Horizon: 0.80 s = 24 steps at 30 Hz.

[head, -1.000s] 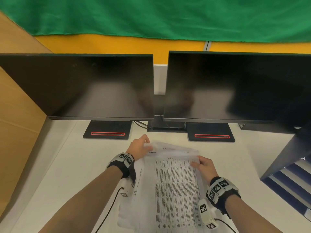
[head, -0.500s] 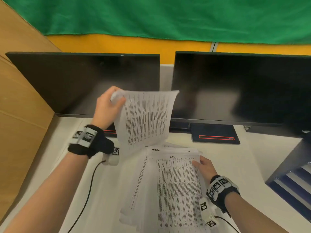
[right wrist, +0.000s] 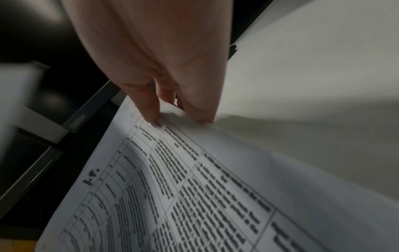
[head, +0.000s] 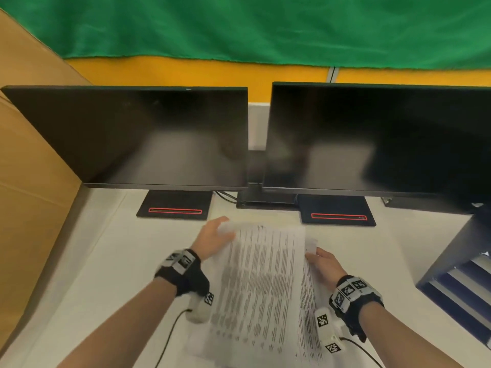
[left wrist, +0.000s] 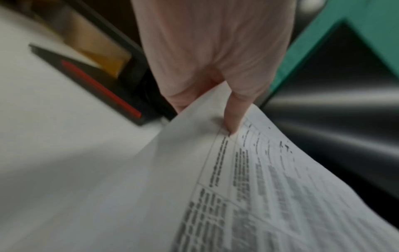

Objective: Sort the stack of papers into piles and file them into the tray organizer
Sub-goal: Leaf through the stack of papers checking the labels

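A printed sheet (head: pixel 260 282) of dense table text lies low over the paper stack (head: pixel 308 317) on the white desk. My left hand (head: pixel 225 231) pinches the sheet's top left corner; in the left wrist view the left hand (left wrist: pixel 215 117) has a finger on top of the sheet (left wrist: pixel 259 187). My right hand (head: pixel 312 254) is at the stack's top right corner. Up close the right hand (right wrist: pixel 179 116) pinches a sheet corner of the stack (right wrist: pixel 194 187) between fingers and thumb. The dark blue tray organizer (head: pixel 451 264) stands at the right edge.
Two dark monitors (head: pixel 148 136) (head: pixel 372 139) stand side by side behind the papers, on black bases with red lines (head: pixel 175 210). A brown cardboard wall (head: pixel 32 181) closes off the left. Cables run from both wrist units across the desk (head: pixel 93 261).
The left hand first lifted a sheet high in front of the left monitor, then brought it back down over the stack. The right hand stayed at the stack's right corner.
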Available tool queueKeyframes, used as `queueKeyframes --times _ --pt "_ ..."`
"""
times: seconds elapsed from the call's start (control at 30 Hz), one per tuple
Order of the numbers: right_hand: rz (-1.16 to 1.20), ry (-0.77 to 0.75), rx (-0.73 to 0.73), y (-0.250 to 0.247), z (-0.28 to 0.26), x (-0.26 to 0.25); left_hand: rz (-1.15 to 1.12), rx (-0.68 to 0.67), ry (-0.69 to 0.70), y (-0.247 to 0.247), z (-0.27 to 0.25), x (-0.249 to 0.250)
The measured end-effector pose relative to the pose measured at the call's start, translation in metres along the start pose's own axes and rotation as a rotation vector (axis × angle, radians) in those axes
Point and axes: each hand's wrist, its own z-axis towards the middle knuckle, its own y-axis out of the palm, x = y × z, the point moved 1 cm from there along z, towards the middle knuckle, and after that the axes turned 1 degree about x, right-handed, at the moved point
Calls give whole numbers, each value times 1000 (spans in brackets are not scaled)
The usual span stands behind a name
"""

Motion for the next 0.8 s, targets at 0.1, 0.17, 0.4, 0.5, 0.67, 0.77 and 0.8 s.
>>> queueKeyframes --times 0.1,0.17,0.4,0.5,0.67,0.77,0.8 --pt "18 1 5 0 -6 -3 -5 13 -39 35 -10 -3" --pt "107 45 -14 1 -9 -5 21 28 -71 48 -10 -7" --pt "63 -3 -86 -5 4 10 -34 -17 -152 63 -9 0" --pt "17 -47 -32 -7 2 12 18 210 -124 52 6 4" --pt "-5 -71 -82 -10 -2 13 350 -17 17 42 37 -4" --pt "-12 -81 -123 -7 -9 11 432 -254 75 43 47 -1" --pt "-7 -82 -129 -7 -8 12 480 -308 96 44 49 3"
